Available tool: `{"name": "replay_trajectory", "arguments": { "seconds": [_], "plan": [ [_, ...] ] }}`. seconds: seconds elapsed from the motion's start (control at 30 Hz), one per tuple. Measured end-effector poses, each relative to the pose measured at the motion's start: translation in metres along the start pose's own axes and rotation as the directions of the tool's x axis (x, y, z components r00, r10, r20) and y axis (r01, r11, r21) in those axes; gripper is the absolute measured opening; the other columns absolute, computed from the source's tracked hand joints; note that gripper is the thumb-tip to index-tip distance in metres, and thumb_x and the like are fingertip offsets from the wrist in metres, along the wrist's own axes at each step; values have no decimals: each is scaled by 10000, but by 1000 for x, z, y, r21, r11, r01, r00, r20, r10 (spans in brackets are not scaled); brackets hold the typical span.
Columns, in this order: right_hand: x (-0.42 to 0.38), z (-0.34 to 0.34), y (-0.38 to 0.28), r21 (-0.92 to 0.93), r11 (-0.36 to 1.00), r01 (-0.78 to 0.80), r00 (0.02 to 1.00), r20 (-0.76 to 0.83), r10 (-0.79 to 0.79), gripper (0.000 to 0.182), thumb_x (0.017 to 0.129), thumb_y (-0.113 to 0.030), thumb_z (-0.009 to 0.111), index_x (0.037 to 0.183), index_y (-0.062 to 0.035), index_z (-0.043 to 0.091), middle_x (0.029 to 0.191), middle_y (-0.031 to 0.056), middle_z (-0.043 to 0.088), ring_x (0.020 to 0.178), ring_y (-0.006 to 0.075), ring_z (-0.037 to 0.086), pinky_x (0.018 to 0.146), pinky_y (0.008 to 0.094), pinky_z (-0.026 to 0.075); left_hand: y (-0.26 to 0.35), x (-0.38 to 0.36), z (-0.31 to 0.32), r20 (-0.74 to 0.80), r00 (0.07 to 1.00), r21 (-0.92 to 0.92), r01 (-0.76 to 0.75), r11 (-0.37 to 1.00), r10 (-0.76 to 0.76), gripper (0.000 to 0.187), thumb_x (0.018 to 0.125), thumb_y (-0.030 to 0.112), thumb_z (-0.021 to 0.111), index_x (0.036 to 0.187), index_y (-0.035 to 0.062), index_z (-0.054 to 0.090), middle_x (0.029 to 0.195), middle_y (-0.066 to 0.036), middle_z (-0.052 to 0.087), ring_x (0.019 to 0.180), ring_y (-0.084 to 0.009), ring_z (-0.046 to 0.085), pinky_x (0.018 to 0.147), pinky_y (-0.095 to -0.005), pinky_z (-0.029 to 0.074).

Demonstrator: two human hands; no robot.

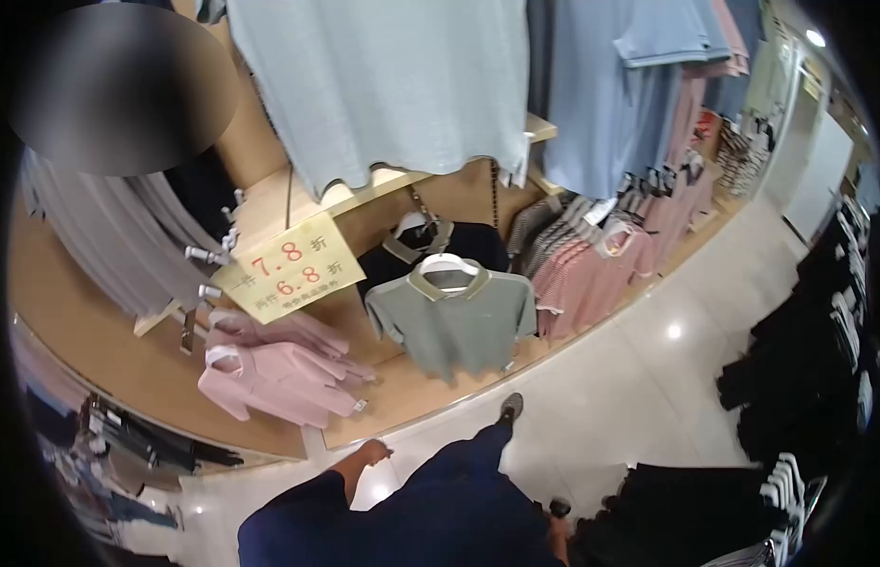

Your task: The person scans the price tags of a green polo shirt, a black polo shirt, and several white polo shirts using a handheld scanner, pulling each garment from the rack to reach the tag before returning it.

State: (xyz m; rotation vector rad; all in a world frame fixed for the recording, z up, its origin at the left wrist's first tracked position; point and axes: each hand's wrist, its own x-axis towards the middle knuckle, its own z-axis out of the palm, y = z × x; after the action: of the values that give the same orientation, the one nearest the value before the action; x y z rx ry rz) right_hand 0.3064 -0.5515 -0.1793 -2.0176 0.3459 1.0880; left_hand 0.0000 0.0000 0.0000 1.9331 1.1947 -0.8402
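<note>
My left hand (374, 453) hangs low in front of the wooden display base, its fingers curled in, with nothing showing in them. Close ahead of it are pink polo shirts (279, 373) and a grey-green polo shirt (456, 321) on a white hanger. On the other side of my dark blue shirt (412, 520), my right hand (559, 529) is small and partly hidden at the bottom. Something dark and rounded (559, 507) shows at it; I cannot tell what it is. Beside that hand hang black garments (681, 501).
A yellow discount sign (293, 269) stands over the pink shirts. A large pale blue-grey shirt (393, 85) hangs above the wooden shelf (270, 203). Striped and pink shirts (596, 274) fill the rail at right. Racks of black clothing (804, 331) line the tiled floor (638, 369).
</note>
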Motion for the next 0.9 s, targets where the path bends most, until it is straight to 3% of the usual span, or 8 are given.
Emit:
{"name": "replay_trajectory", "arguments": {
  "seconds": [0.03,0.2,0.33,0.47,0.57,0.63,0.7,0.9],
  "plan": [
    [24,14,56,-123,980,157,984,-66,-166,441,809,-311,772,1150,-63,642,1037,180,690,974,338,665,839,486,505,13,-7,-2,-45,998,-18,-37,999,36,416,912,466,578,944,93,760,914,-146,706,671,-269,704,629,-403,589],
    [-22,-72,-143,-164,985,54,990,-116,-73,411,816,-259,753,1137,-35,627,943,151,673,862,313,656,745,452,503,117,28,-5,-165,976,-317,-187,930,140,178,887,243,615,985,143,724,928,-116,710,735,-254,691,595,-372,566],
    [4,-91,-191,-207,971,118,983,-111,-143,387,822,-217,738,1126,-12,614,868,129,659,772,292,648,669,424,501,158,86,4,-300,855,-150,-480,865,423,167,900,250,612,964,147,727,916,-114,707,906,-274,663,825,-389,518],
    [46,-115,-170,-313,921,231,956,-103,-275,364,827,-175,723,1116,10,602,793,106,644,682,272,640,594,397,499,182,111,5,-294,741,46,-620,784,603,322,936,378,564,956,104,730,861,-112,689,865,-282,665,800,-423,519],
    [110,-138,-123,-483,767,422,851,-80,-519,346,832,-144,712,1108,27,593,737,89,634,615,256,635,538,376,498,173,151,28,4,835,81,-549,832,550,429,974,449,491,953,102,743,738,-112,659,624,-259,667,645,-415,539],
    [51,-148,-245,336,931,140,983,-161,-90,224,820,-87,725,971,-10,579,683,81,581,528,208,593,444,343,473,200,120,10,157,958,-168,-212,963,239,430,943,478,544,982,96,738,688,-126,622,561,-225,634,561,-400,563],
    [78,-165,-274,465,852,240,971,-125,-206,234,814,-113,745,874,-40,531,648,70,539,467,164,553,404,319,453,209,124,12,153,987,-330,6,944,47,354,897,420,631,995,95,732,702,-117,630,552,-214,622,554,-400,574],
    [95,-183,-340,182,962,206,976,-104,-189,275,788,-196,785,814,-34,564,622,59,539,461,182,558,431,338,474,228,127,-13,-166,986,-561,-112,820,21,125,874,201,645,940,128,722,635,-49,622,499,-157,579,449,-317,493]
  ]
}}
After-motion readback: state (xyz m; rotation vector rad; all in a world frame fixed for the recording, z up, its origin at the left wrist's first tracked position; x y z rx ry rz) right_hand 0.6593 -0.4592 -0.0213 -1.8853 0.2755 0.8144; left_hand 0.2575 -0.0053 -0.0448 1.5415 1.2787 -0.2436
